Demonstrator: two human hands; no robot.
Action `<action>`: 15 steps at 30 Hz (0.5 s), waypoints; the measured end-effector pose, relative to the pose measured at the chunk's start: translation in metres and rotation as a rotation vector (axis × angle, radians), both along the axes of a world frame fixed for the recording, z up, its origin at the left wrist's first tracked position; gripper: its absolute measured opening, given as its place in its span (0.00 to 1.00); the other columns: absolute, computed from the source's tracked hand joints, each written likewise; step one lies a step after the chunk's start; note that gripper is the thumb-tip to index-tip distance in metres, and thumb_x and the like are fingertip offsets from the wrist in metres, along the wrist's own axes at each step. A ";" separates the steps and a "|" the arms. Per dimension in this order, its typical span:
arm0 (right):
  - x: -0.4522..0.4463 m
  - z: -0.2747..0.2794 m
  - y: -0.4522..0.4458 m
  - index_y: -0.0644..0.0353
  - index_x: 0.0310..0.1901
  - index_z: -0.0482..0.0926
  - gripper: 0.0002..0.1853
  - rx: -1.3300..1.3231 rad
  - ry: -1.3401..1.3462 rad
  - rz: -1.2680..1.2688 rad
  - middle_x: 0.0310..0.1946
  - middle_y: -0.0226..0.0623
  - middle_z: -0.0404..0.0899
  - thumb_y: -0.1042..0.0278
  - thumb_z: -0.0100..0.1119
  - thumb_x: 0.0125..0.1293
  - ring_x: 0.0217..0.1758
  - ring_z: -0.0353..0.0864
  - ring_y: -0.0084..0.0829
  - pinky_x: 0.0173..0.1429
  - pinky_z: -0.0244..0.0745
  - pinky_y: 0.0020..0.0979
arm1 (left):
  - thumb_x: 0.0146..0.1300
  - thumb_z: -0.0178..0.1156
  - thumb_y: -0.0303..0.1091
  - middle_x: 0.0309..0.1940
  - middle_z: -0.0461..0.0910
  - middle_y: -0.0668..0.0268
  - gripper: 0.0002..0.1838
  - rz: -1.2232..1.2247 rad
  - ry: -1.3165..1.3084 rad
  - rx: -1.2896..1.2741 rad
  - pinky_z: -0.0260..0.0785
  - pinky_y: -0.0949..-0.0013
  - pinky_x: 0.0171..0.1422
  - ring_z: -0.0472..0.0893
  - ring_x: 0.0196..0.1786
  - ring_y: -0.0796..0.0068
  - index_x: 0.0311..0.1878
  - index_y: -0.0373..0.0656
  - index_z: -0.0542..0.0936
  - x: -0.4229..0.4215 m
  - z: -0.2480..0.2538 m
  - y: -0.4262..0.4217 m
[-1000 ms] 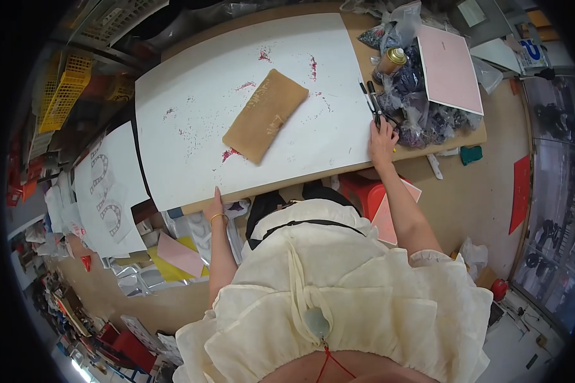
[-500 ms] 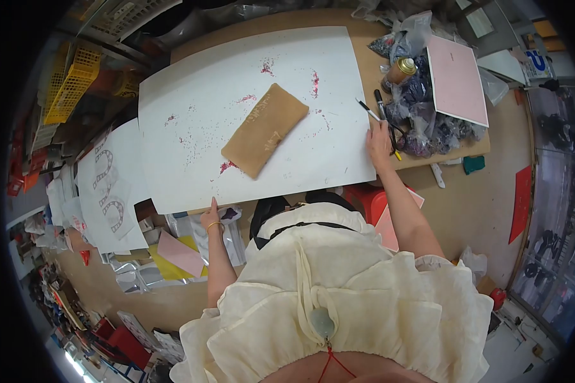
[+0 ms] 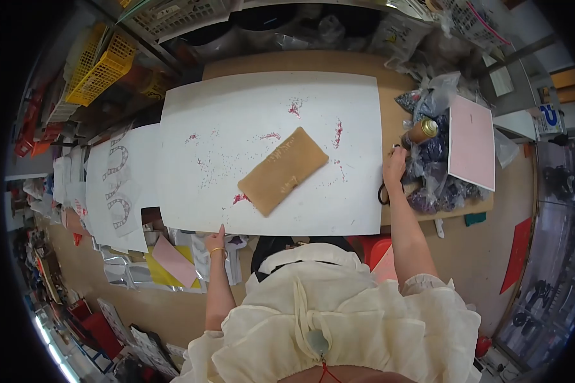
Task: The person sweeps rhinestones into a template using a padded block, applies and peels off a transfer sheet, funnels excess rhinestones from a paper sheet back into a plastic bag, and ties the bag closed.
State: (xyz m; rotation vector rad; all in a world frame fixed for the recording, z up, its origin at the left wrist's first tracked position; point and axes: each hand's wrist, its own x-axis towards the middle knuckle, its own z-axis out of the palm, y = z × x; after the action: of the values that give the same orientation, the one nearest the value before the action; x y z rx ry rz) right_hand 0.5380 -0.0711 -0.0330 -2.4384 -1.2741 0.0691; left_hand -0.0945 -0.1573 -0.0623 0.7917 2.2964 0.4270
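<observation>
A large white sheet [image 3: 191, 185] lies on the brown table, with red and dark specks scattered over it. On it rests a tan rectangular pad [image 3: 283, 171], set at a slant. My left hand [image 3: 216, 240] is at the sheet's front edge, thumb on top and the other fingers underneath, pinching it. At the sheet's right edge, my right hand [image 3: 395, 167] reaches over the pens and black-handled scissors [image 3: 383, 194]; its fingers are bent and partly hidden, so its hold is unclear.
A spray can [image 3: 421, 131], plastic bags of dark beads [image 3: 436, 191] and a pink board [image 3: 471, 143] crowd the table's right end. Drawn white sheets [image 3: 102, 191] lie at the left. A red stool [image 3: 378, 250] stands below the front edge.
The view has tilted up, so the table sits lower in it. My right hand has moved forward along the sheet's right edge, over the pens. My left hand stays at the front edge.
</observation>
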 end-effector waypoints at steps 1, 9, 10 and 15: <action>-0.005 0.007 0.008 0.65 0.48 0.74 0.10 0.044 0.048 0.029 0.46 0.47 0.75 0.74 0.50 0.67 0.46 0.80 0.52 0.51 0.77 0.46 | 0.55 0.72 0.56 0.18 0.76 0.62 0.30 -0.002 -0.007 0.004 0.69 0.70 0.33 0.71 0.23 0.73 0.22 0.32 0.81 0.002 0.004 0.000; 0.037 -0.033 0.175 0.68 0.73 0.59 0.32 0.080 0.124 0.363 0.76 0.50 0.56 0.57 0.45 0.74 0.78 0.55 0.48 0.79 0.51 0.43 | 0.56 0.72 0.54 0.15 0.72 0.66 0.28 -0.040 0.044 -0.024 0.66 0.71 0.28 0.66 0.19 0.74 0.19 0.35 0.78 -0.001 0.002 -0.005; 0.042 -0.038 0.186 0.68 0.73 0.59 0.32 0.077 0.124 0.376 0.76 0.50 0.56 0.57 0.45 0.74 0.78 0.55 0.48 0.79 0.51 0.43 | 0.56 0.72 0.54 0.15 0.72 0.66 0.28 -0.026 0.043 -0.026 0.66 0.71 0.28 0.66 0.19 0.74 0.19 0.35 0.78 0.002 0.001 -0.006; 0.036 -0.053 0.231 0.67 0.76 0.50 0.36 -0.058 -0.089 0.520 0.79 0.48 0.49 0.54 0.44 0.74 0.82 0.46 0.45 0.82 0.41 0.42 | 0.57 0.72 0.51 0.14 0.69 0.68 0.27 0.022 0.034 -0.034 0.63 0.73 0.27 0.64 0.19 0.76 0.18 0.37 0.76 0.000 0.010 -0.010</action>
State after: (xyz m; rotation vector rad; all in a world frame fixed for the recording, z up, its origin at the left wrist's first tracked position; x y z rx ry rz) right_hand 0.5741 0.1600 -0.0865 -2.1103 -1.9392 0.1404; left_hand -0.0943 -0.1670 -0.0527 0.7628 2.3393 0.3859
